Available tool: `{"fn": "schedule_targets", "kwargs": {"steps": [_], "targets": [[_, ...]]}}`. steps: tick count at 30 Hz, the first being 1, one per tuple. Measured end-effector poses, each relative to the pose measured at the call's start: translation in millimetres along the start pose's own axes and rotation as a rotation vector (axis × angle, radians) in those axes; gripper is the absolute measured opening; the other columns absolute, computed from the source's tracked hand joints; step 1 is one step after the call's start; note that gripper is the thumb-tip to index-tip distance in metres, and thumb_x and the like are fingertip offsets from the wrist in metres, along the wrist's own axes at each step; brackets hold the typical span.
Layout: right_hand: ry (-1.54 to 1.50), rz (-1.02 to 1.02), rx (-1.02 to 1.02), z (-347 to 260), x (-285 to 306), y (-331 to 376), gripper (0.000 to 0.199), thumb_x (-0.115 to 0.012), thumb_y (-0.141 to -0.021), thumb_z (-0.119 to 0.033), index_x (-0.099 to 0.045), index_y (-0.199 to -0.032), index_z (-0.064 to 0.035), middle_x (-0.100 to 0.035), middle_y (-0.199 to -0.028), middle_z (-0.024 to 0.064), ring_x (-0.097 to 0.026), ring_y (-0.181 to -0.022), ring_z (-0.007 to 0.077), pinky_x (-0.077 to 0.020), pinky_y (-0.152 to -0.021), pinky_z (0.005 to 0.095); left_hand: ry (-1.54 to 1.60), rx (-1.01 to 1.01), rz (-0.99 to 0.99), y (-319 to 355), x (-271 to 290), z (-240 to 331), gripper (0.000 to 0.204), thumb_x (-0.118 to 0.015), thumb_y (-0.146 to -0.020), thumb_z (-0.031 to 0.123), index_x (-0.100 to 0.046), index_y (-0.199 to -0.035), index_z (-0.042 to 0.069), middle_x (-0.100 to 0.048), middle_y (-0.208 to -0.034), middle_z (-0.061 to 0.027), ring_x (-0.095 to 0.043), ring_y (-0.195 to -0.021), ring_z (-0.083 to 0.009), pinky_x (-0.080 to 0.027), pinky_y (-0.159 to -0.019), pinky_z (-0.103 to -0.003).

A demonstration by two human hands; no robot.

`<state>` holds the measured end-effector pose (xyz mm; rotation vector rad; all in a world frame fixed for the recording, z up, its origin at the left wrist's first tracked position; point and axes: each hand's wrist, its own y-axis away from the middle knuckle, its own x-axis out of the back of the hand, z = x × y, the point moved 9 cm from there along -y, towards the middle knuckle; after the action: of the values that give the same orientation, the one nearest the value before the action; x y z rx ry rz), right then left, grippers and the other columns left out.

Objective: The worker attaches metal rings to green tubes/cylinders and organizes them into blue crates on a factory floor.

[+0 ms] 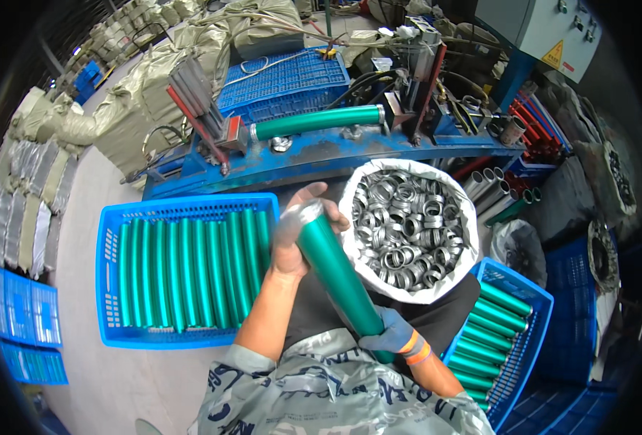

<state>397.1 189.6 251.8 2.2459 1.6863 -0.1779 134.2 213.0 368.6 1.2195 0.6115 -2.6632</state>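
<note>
A shiny green tube (337, 272) slants across in front of me, its far end up and to the left. My left hand (290, 235), bare and slightly blurred, curls around that upper end, where a silver metal ring (310, 212) shows. Lower down, my right hand (393, 333), in a grey-blue glove with an orange cuff, grips the tube close to my body. Just right of the tube stands a white sack (469, 230) full of loose metal rings (406, 226). Another green tube (319, 122) lies clamped lengthwise in the blue machine ahead.
A blue crate (190, 342) of green tubes sits at left, another crate (535, 355) at right. Beyond the sack, the blue machine bench (292, 168) spans the view. Bare metal tubes (491, 190) lie right of the sack. A grey control cabinet (542, 32) stands at upper right.
</note>
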Motion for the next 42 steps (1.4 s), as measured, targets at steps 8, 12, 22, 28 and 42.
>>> {"fn": "schedule_targets", "kwargs": {"steps": [8, 12, 22, 28, 42], "targets": [[0.119, -0.028, -0.045, 3, 17, -10, 0.054, -0.096, -0.09, -0.005, -0.074, -0.138, -0.0004, -0.077, -0.111, -0.0015, -0.067, -0.099, 0.0074, -0.0589, -0.09, 0.0287, 0.082, -0.129, 0.079, 6, 10, 21, 0.108, -0.084, -0.095, 0.08, -0.051, -0.169, 0.007, -0.073, -0.136, -0.0197, -0.078, -0.12, -0.0377, -0.062, -0.112, -0.062], [0.053, -0.054, -0.045, 18, 4, -13, 0.056, -0.096, -0.09, -0.004, -0.073, -0.141, -0.0002, -0.075, -0.112, -0.003, -0.066, -0.099, 0.0065, -0.0583, -0.09, 0.028, 0.004, -0.058, 0.116, 6, 30, 26, 0.069, -0.084, -0.103, 0.063, -0.073, -0.138, 0.005, -0.074, -0.119, -0.017, -0.08, -0.108, -0.0342, -0.064, -0.109, -0.057], [0.244, 0.04, -0.044, 7, 8, -16, 0.056, -0.099, -0.089, -0.014, -0.074, -0.136, 0.0002, -0.075, -0.106, -0.001, -0.066, -0.094, 0.0077, -0.0586, -0.086, 0.0293, 0.012, -0.215, 0.349, 10, 32, 32, 0.05, -0.078, -0.107, 0.055, -0.081, -0.116, 0.006, -0.077, -0.115, -0.0188, -0.079, -0.097, -0.0316, -0.063, -0.101, -0.05], [0.37, 0.106, 0.026, 3, 11, -15, 0.058, -0.1, -0.088, -0.022, -0.075, -0.136, -0.0008, -0.079, -0.101, 0.0033, -0.071, -0.089, 0.0113, -0.0615, -0.083, 0.0336, -0.019, -0.231, 0.33, 10, 18, 37, 0.061, -0.074, -0.11, 0.06, -0.075, -0.134, 0.004, -0.078, -0.118, -0.0195, -0.08, -0.101, -0.0323, -0.066, -0.099, -0.05], [0.492, 0.185, 0.116, 1, 20, -12, 0.069, -0.101, -0.086, -0.027, -0.074, -0.145, -0.0031, -0.086, -0.113, 0.0131, -0.081, -0.1, 0.0194, -0.0647, -0.094, 0.0369, -0.169, -0.18, 0.255, 18, 28, 33, 0.053, -0.078, -0.102, 0.037, -0.069, -0.137, -0.002, -0.077, -0.118, -0.0202, -0.084, -0.109, -0.0384, -0.071, -0.102, -0.052]]}}
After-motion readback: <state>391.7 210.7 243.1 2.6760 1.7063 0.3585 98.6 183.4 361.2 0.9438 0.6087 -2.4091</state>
